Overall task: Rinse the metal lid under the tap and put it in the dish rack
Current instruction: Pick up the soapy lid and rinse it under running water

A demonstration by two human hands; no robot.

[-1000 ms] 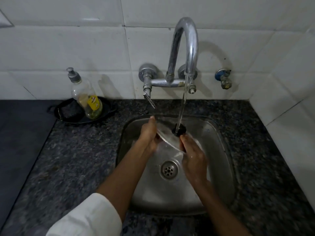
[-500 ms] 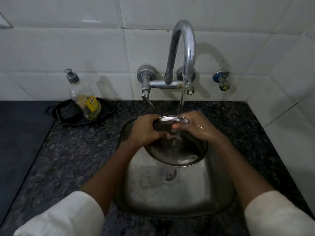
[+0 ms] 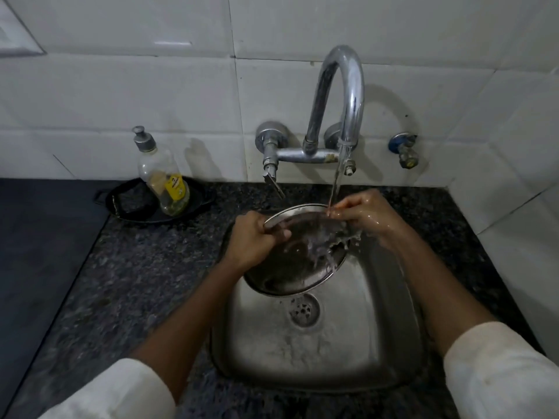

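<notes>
the round, shallow steel lid (image 3: pixel 298 261) is held tilted over the square stainless sink (image 3: pixel 320 352), its concave underside facing up, with the thin stream from the curved chrome tap (image 3: pixel 341 98) striking its far right edge. the left hand (image 3: pixel 252 241) has its grip pinched on the lid's left rim, thumb inside the dish. the right hand (image 3: pixel 367 214) has its fingertips pressed together on the far right rim, right where the water lands and splashes.

the main risk, i judge, is a slip: both hands and the metal are wet, and each hold is only a pinch on a thin edge, so the lid could drop into the sink. water may also sheet off the tilt onto the speckled dark granite table (image 3: pixel 142 267). no dish rack is in view, so a dripping lid would have to be carried out of frame.
</notes>
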